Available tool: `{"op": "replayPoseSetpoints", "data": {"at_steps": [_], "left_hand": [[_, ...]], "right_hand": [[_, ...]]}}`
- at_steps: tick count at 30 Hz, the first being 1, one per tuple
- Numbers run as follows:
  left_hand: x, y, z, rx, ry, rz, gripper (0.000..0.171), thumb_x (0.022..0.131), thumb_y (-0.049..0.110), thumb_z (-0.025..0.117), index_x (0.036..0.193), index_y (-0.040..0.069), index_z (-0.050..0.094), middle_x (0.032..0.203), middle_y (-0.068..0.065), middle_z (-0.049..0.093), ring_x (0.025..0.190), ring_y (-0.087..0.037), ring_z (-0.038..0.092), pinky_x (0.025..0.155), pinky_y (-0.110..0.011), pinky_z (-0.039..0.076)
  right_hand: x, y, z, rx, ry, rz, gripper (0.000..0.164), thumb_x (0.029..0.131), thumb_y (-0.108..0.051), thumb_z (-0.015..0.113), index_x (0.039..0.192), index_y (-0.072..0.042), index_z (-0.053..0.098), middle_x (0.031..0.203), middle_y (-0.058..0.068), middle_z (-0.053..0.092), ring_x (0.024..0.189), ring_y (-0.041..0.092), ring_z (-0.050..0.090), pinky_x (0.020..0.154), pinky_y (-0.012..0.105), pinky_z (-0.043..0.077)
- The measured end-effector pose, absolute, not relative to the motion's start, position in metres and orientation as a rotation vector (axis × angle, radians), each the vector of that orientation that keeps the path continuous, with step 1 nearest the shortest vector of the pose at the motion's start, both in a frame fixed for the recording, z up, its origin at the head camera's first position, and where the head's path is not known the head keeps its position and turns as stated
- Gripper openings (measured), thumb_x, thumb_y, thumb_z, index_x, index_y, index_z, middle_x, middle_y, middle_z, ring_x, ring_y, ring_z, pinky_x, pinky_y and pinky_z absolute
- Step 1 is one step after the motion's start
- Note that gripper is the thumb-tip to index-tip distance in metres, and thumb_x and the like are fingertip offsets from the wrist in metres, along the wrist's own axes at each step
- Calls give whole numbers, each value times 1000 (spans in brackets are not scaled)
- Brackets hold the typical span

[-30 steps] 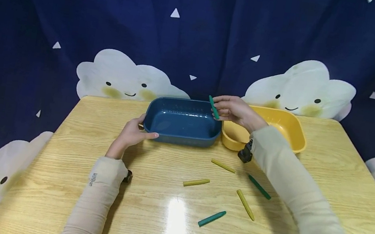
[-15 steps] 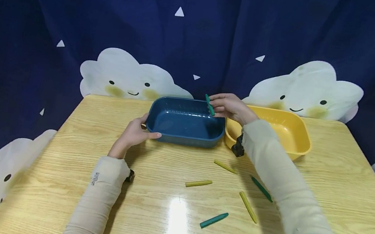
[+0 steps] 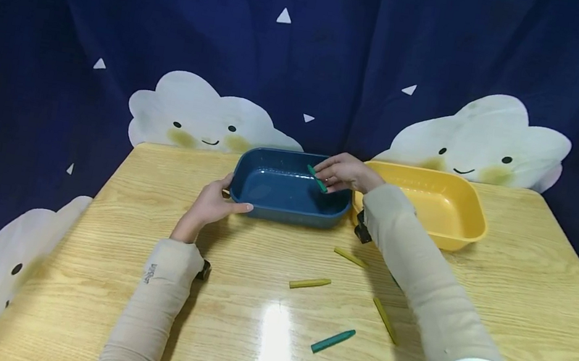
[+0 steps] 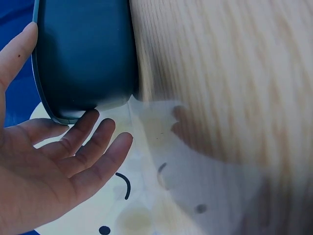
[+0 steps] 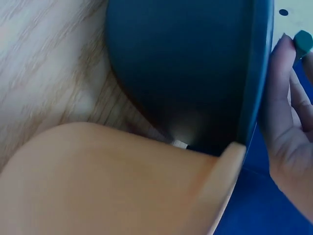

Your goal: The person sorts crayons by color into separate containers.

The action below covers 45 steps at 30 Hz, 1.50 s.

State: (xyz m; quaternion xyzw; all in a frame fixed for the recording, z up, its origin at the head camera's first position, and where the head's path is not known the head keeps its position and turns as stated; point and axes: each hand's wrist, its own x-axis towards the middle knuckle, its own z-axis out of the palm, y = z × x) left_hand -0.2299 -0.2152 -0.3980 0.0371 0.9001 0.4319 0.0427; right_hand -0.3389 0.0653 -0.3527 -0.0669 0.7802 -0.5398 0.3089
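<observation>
A green crayon (image 3: 317, 179) is pinched in my right hand (image 3: 346, 171), over the right part of the blue bin (image 3: 289, 217). The right wrist view has that crayon's blunt end (image 5: 304, 41) at the fingertips, just beyond the bin's rim in that view. My left hand (image 3: 211, 202) rests at the bin's left end, thumb along the front side and fingers by the end wall. In the left wrist view, these fingers (image 4: 87, 120) are loosely spread, with the index fingertip right at the rim. The inside of the bin shows no crayons in the head view.
Close against the blue bin's right side stands a yellow bin (image 3: 474, 236), partly behind the right forearm. Several crayons lie on the wooden table: yellow ones (image 3: 310, 283) and a green one (image 3: 333, 341). Another green crayon (image 3: 396, 281) is mostly hidden under the right sleeve. A dark blue curtain hangs behind.
My right hand has moved left and then lowered with the green crayon, from near the bins' meeting edge to over the blue bin. My left hand stays at the bin's end.
</observation>
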Motion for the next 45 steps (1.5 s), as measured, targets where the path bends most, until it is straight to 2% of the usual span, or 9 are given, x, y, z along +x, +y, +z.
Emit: {"op": "replayPoseSetpoints", "data": {"at_steps": [15, 26, 33, 40, 45], "left_hand": [[-232, -214, -400, 98, 2749, 1326, 91, 77, 29, 74, 144, -1, 18, 138, -22, 37, 111, -33, 49, 90, -43, 41], [-231, -214, -399, 128, 2766, 1339, 89, 77, 27, 74, 143, 0, 21, 130, -22, 46, 105, -33, 52, 86, -42, 43], [-231, -214, -400, 124, 2761, 1336, 90, 77, 28, 74, 144, 0, 21, 131, -22, 45, 106, -32, 51, 87, -42, 42], [-232, -214, -400, 122, 2774, 1326, 90, 77, 27, 74, 143, -1, 20, 128, -22, 47, 105, -32, 51, 84, -42, 43], [-233, -214, -401, 104, 2775, 1323, 91, 77, 28, 74, 143, -1, 20, 129, -21, 46, 107, -31, 49, 86, -41, 42]], "right_hand": [[-344, 60, -353, -193, 2133, -1242, 28, 85, -3, 61, 111, 9, 60, 70, 6, 62, 61, 13, 56, 58, 25, 50], [-344, 61, -357, -181, 2158, -1227, 27, 83, 0, 62, 108, 10, 60, 66, 4, 60, 59, 12, 55, 59, 26, 51], [-342, 62, -362, -165, 2199, -1244, 27, 83, 4, 61, 109, 12, 59, 71, 7, 61, 60, 14, 56, 60, 27, 52], [-341, 55, -364, -199, 2240, -1165, 27, 82, 7, 60, 109, 11, 60, 88, 11, 61, 68, 15, 57, 66, 31, 53], [-341, 54, -364, -168, 2213, -1161, 26, 82, 9, 58, 109, 12, 59, 82, 12, 63, 64, 16, 59, 65, 31, 53]]}}
